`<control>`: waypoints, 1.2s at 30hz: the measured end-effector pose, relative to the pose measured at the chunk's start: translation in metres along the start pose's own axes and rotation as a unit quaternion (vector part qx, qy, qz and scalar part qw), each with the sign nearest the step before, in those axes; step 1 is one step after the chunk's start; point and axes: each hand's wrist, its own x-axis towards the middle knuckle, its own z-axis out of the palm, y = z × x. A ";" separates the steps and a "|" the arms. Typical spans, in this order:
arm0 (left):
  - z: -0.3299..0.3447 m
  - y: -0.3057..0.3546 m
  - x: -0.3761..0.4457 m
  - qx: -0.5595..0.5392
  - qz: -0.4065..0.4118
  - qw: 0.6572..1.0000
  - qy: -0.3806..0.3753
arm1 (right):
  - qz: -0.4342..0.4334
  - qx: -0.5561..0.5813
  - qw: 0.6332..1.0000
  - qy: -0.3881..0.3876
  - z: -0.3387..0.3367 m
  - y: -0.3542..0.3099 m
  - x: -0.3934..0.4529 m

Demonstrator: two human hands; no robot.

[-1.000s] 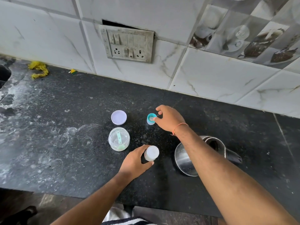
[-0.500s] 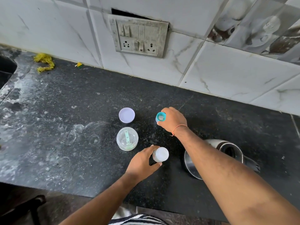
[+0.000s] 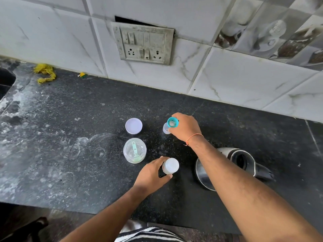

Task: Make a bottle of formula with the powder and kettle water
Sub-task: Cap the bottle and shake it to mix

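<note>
Counter [image 3: 70,154]: black stone, dusted white.
Kettle [image 3: 232,165]: steel, lid open, under my right forearm.
Powder jar [image 3: 134,151]: open, green scoop inside; its lid [image 3: 133,126] lies just behind it.
Bottle [image 3: 170,166]: upright, milky; my left hand [image 3: 152,173] curls round its side.
Teat ring [image 3: 173,122]: teal, pinched in my right hand [image 3: 187,128], above a clear cap [image 3: 165,128].

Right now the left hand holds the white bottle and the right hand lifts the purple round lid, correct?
Not quite. In the head view the right hand lifts the teal ring cap, not the purple round lid, which lies on the counter. The left hand does hold the white bottle.
</note>
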 end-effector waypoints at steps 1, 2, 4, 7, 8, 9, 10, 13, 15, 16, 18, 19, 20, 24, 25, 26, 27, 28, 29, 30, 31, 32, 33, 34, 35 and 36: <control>0.000 0.001 0.000 0.001 0.000 1.000 0.000 | -0.006 0.001 1.000 0.004 -0.006 -0.001 -0.006; -0.001 0.002 -0.001 -0.001 0.001 1.000 0.001 | -0.015 -0.008 1.000 0.007 -0.012 -0.001 -0.012; -0.001 0.005 -0.001 -0.004 0.003 1.000 0.005 | -0.026 -0.039 0.999 0.004 -0.021 0.001 -0.030; 0.000 0.006 -0.001 0.001 0.000 1.000 0.007 | -0.036 -0.075 0.996 -0.014 -0.029 0.008 -0.064; 0.001 0.005 -0.001 0.002 -0.002 1.000 0.006 | -0.044 -0.083 0.995 -0.019 -0.030 0.010 -0.074; 0.002 0.005 0.000 0.001 -0.003 1.000 0.005 | -0.053 -0.092 0.994 -0.024 -0.029 0.013 -0.085; 0.002 0.005 0.000 0.000 -0.002 1.000 0.004 | -0.062 -0.100 0.993 -0.030 -0.028 0.015 -0.095; 0.002 0.005 0.000 0.004 0.004 1.000 0.007 | -0.089 -0.115 0.987 -0.064 -0.022 0.019 -0.117; 0.002 0.005 0.000 0.006 0.005 1.000 0.007 | -0.107 -0.131 0.983 -0.075 -0.019 0.019 -0.127; 0.001 0.005 0.000 0.004 0.007 1.000 0.006 | -0.114 -0.137 0.981 -0.077 -0.018 0.018 -0.131; 0.000 0.006 0.000 0.000 0.012 1.000 0.002 | -0.123 -0.144 0.978 -0.082 -0.015 0.016 -0.133; 0.000 0.006 0.000 -0.001 0.015 1.000 0.001 | -0.127 -0.145 0.978 -0.085 -0.013 0.014 -0.133; -0.001 0.007 0.000 -0.003 0.017 1.000 0.000 | -0.133 -0.144 0.977 -0.087 -0.011 0.013 -0.134; -0.002 0.007 -0.001 -0.006 0.019 1.000 -0.006 | -0.156 -0.130 0.974 -0.100 -0.004 0.008 -0.131; -0.002 0.006 -0.001 -0.007 0.020 1.000 -0.008 | -0.160 -0.130 0.973 -0.105 -0.002 0.006 -0.130; -0.002 0.006 -0.001 -0.008 0.020 1.000 -0.011 | -0.163 -0.132 0.972 -0.108 0.000 0.005 -0.129; -0.001 0.005 0.000 -0.008 0.021 1.000 -0.012 | -0.164 -0.135 0.971 -0.108 0.002 0.003 -0.129; -0.001 0.005 0.000 -0.007 0.022 1.000 -0.012 | -0.164 -0.139 0.971 -0.106 0.004 0.002 -0.128; -0.001 0.005 0.000 -0.005 0.025 1.000 -0.011 | -0.163 -0.141 0.971 -0.105 0.006 0.000 -0.127; -0.001 0.004 0.000 -0.004 0.026 1.000 -0.011 | -0.162 -0.142 0.971 -0.103 0.007 -0.001 -0.127; -0.001 0.004 0.001 -0.003 0.028 1.000 -0.010 | -0.161 -0.143 0.971 -0.103 0.009 -0.001 -0.127; -0.001 0.004 0.001 -0.004 0.029 1.000 -0.010 | -0.160 -0.143 0.971 -0.101 0.010 -0.002 -0.128; -0.001 0.004 0.000 -0.005 0.030 0.999 -0.010 | -0.159 -0.142 0.972 -0.098 0.011 -0.001 -0.128; -0.001 0.003 0.000 -0.006 0.031 0.999 -0.008 | -0.158 -0.139 0.973 -0.095 0.012 -0.001 -0.129; 0.000 0.003 0.000 -0.006 0.033 0.999 -0.007 | -0.158 -0.137 0.974 -0.093 0.012 0.000 -0.130; 0.000 0.002 0.000 -0.007 0.034 0.999 -0.006 | -0.158 -0.135 0.974 -0.090 0.012 0.001 -0.130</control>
